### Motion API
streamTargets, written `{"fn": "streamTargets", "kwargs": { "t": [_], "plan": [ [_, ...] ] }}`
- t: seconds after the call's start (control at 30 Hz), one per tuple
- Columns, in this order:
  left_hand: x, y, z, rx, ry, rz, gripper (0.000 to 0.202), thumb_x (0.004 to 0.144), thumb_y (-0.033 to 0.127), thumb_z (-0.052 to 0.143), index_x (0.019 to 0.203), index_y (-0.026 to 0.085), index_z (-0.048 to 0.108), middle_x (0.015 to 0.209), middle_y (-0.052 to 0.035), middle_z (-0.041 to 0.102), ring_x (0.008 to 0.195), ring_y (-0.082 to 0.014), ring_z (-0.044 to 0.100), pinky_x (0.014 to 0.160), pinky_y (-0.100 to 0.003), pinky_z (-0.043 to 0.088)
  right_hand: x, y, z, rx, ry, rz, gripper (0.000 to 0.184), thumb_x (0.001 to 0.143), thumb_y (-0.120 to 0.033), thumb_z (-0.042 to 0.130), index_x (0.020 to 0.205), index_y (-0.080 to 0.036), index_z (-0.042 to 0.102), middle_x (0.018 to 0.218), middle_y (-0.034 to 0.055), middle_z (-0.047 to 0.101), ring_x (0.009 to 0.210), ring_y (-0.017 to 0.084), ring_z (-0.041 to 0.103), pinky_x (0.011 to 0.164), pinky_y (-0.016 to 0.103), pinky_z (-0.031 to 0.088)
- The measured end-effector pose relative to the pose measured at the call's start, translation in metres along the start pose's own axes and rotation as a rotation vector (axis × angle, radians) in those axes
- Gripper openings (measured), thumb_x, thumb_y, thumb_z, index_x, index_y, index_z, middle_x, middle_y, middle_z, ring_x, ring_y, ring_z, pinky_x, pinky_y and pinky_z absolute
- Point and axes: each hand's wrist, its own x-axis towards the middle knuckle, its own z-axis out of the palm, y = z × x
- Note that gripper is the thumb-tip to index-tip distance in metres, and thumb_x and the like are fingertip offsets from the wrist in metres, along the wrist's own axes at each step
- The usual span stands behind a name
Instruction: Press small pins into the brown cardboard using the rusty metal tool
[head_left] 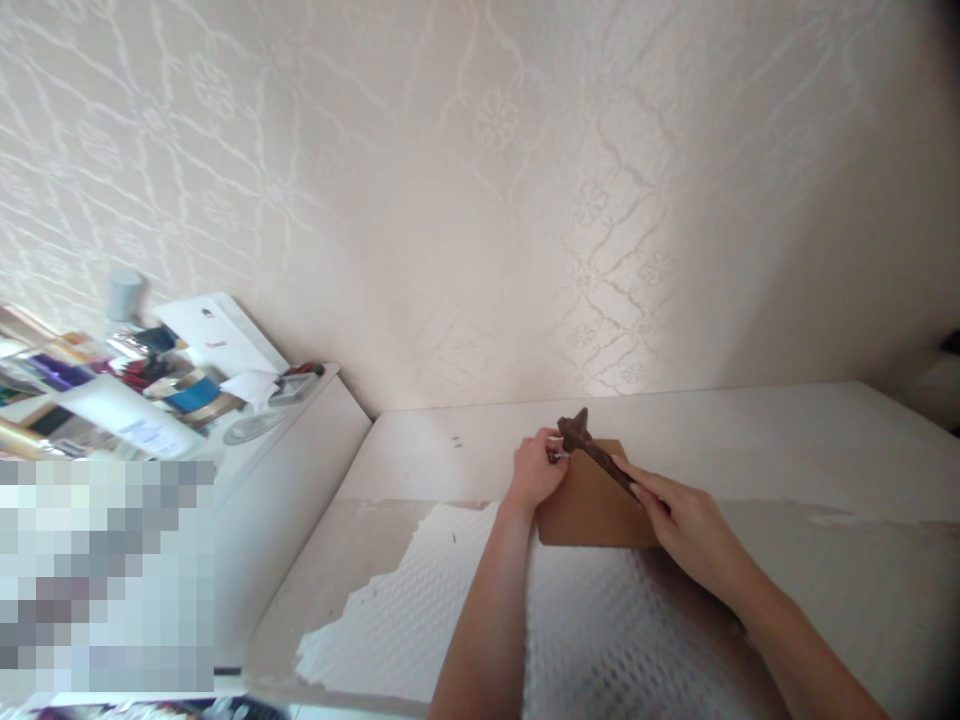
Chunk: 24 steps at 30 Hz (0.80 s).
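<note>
My right hand point(679, 515) is wrapped round the handle of a dark brown hammer point(604, 460). The hammer's head is tilted up and to the left, just beside the fingers of my left hand point(538, 470). Those fingers are pinched round a small shiny metal piece point(557, 457), too small to name surely, at the left edge of a brown board point(592, 505). Under the board and my forearms lies white textured padded sheeting point(600, 630), and part of the board is hidden by my right hand.
A pale ledge point(420, 450) runs along the patterned wallpapered wall point(495, 200). A torn white textured sheet point(405, 605) covers part of the surface on the left. Left of it stands a white cabinet point(277, 520) crowded with a white box point(221, 330), a roll of blue tape point(193, 393) and other items.
</note>
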Motion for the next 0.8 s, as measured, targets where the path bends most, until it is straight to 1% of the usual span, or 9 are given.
{"fn": "streamTargets", "kwargs": {
  "t": [0.07,0.2,0.33,0.47,0.57,0.8],
  "plan": [
    [-0.0004,0.0006,-0.0003,-0.002,0.0,0.006,0.034,0.071,0.011,0.056,0.103,0.023,0.056,0.091,0.0003,0.071,0.09,-0.0181,0.062,0.089,-0.035,0.044,-0.0006,0.0013,0.0008,0.007,0.009,0.002,0.042,0.088,-0.02,0.038,0.126,-0.023,0.055,0.116,0.005,0.064,0.099,0.02,0.064,0.085,0.035,0.053],
    [-0.0011,0.002,-0.0008,0.032,0.012,-0.001,0.035,0.07,0.012,0.057,0.103,0.023,0.056,0.09,0.0002,0.071,0.09,-0.0192,0.061,0.089,-0.036,0.043,-0.0009,0.0025,0.0024,0.008,-0.024,0.016,0.041,0.088,-0.02,0.037,0.124,-0.022,0.057,0.115,0.0054,0.064,0.098,0.02,0.064,0.084,0.034,0.053],
    [-0.0013,0.0023,-0.0009,0.031,0.009,0.008,0.033,0.071,0.012,0.056,0.103,0.022,0.056,0.089,0.0001,0.071,0.09,-0.0194,0.061,0.089,-0.036,0.043,0.0002,0.0021,0.0022,-0.004,-0.003,0.034,0.04,0.089,-0.022,0.036,0.123,-0.018,0.057,0.116,0.0075,0.064,0.099,0.02,0.064,0.084,0.033,0.053],
    [-0.0012,0.0017,-0.0008,0.028,0.005,0.012,0.033,0.071,0.012,0.056,0.103,0.022,0.056,0.089,0.0004,0.071,0.089,-0.0193,0.061,0.089,-0.036,0.043,-0.0002,0.0026,0.0017,-0.011,-0.025,0.018,0.04,0.089,-0.022,0.036,0.123,-0.019,0.057,0.115,0.0071,0.065,0.096,0.02,0.065,0.084,0.034,0.053],
    [-0.0013,0.002,-0.0011,0.027,0.001,0.009,0.033,0.071,0.013,0.058,0.102,0.023,0.056,0.09,0.0001,0.071,0.09,-0.0195,0.061,0.089,-0.036,0.043,-0.0011,0.0028,0.0022,-0.012,-0.019,0.023,0.041,0.089,-0.022,0.036,0.125,-0.019,0.056,0.117,0.0073,0.064,0.1,0.02,0.063,0.085,0.034,0.052],
    [-0.0013,0.0037,-0.0021,0.064,0.001,-0.002,0.035,0.07,0.012,0.058,0.104,0.022,0.055,0.093,-0.0005,0.071,0.091,-0.0197,0.061,0.088,-0.036,0.044,-0.0003,0.0024,0.0034,-0.017,-0.016,0.018,0.04,0.089,-0.022,0.036,0.123,-0.018,0.057,0.115,0.0075,0.065,0.095,0.019,0.065,0.082,0.033,0.053]
  ]
}}
